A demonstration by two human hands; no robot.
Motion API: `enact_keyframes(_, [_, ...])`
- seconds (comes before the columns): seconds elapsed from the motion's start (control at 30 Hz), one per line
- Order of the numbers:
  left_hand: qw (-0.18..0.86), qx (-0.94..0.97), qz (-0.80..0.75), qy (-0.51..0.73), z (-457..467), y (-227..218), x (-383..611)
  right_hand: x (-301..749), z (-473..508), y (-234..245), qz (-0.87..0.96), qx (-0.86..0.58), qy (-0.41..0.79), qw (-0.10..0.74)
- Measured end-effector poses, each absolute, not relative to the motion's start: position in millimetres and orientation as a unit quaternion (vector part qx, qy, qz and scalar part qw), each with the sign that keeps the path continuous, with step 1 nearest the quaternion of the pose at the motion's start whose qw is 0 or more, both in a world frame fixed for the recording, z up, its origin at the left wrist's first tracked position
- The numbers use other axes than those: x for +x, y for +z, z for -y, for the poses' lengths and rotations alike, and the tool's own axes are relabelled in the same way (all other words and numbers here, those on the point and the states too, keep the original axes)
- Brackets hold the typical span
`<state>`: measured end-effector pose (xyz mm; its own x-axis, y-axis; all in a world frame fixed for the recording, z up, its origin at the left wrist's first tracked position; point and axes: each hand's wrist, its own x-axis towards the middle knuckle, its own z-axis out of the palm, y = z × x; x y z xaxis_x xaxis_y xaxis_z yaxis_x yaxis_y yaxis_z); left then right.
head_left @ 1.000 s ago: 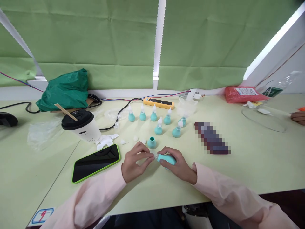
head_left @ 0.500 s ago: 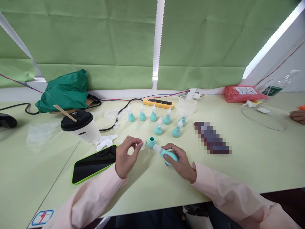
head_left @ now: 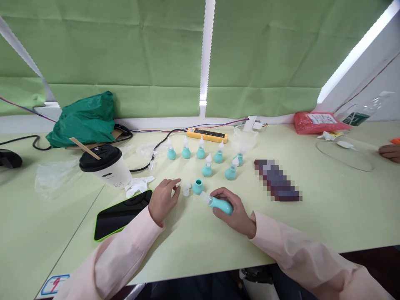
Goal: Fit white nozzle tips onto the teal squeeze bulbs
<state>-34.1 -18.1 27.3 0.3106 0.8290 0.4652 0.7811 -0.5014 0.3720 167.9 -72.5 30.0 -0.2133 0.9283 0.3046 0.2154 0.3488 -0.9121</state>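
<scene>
My left hand (head_left: 164, 198) is open and empty, its index finger stretched out. Just right of its fingertips, small clear plastic pieces (head_left: 186, 190) lie on the table. An uncapped teal squeeze bulb (head_left: 198, 187) stands upright beside them, its mouth open. My right hand (head_left: 234, 208) is loosely curved around a teal nasal aspirator (head_left: 222, 205) lying on its side. Its thumb and fingers are apart, and the aspirator's clear tip (head_left: 206, 198) points left toward the uncapped bulb. Behind stand several upright nasal aspirators (head_left: 207, 168) with clear pointed tips.
A black-lidded paper cup (head_left: 109, 168), crumpled tissue (head_left: 139, 185) and a phone (head_left: 120, 216) are at left. At right lies a pixelated flat object (head_left: 277, 181). A yellow power strip (head_left: 207, 135) and clear bag (head_left: 246, 137) sit behind. Another person's hand (head_left: 390, 152) shows at the far right.
My left hand has let go of the clear piece and drawn back left, fingers opening. My right thumb has come off the lying aspirator's body and spread downward.
</scene>
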Motion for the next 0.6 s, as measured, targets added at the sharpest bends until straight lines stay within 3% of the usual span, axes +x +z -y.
enact_keyframes(0.1, [0.119,0.791,-0.480,0.362,38,39,-22,163,75,31,0.692,-0.413,0.394,0.442])
enact_keyframes(0.2, [0.283,0.794,-0.439,0.310,51,43,-11,160,77,28,0.697,-0.425,0.394,0.423])
enact_keyframes(0.37, [0.459,0.713,-0.445,0.288,53,32,-3,159,77,24,0.677,-0.449,0.404,0.420])
enact_keyframes(0.6, [0.459,0.702,-0.449,0.309,54,30,-2,157,79,30,0.672,-0.452,0.417,0.413])
